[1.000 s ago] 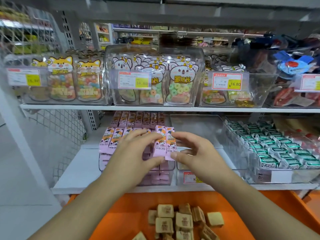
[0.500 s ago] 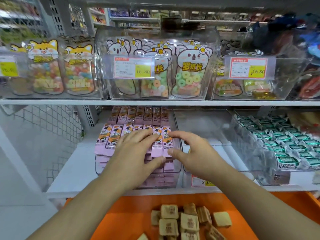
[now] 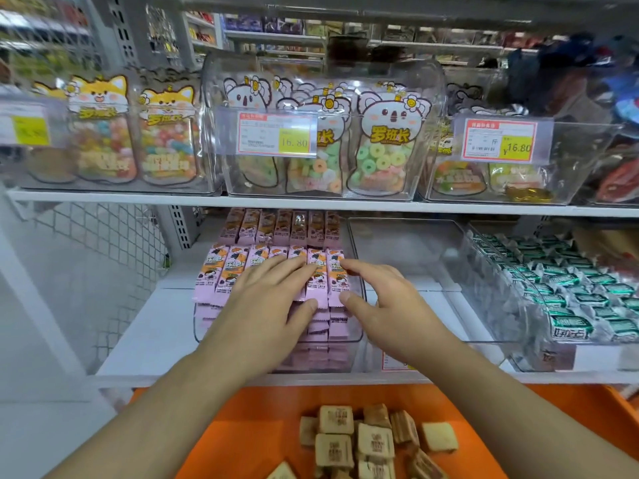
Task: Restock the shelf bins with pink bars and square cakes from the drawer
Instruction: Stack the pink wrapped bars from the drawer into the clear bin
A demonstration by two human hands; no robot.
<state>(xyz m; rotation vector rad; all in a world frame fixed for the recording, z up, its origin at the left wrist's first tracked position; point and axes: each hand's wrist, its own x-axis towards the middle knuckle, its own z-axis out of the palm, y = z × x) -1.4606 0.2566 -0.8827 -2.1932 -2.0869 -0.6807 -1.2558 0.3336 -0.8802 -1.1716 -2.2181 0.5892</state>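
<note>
Clear glossy plastic bin (image 3: 349,335), shiny pink bars (image 3: 224,271), matt orange drawer (image 3: 249,430)

Two hands (image 3: 266,299) are in view. The top layer of pink bars (image 3: 228,271) shows two rows of seven. Three price tags (image 3: 276,134) front the upper-shelf bins; the square cakes (image 3: 375,440) lie piled, uncountable.
</note>
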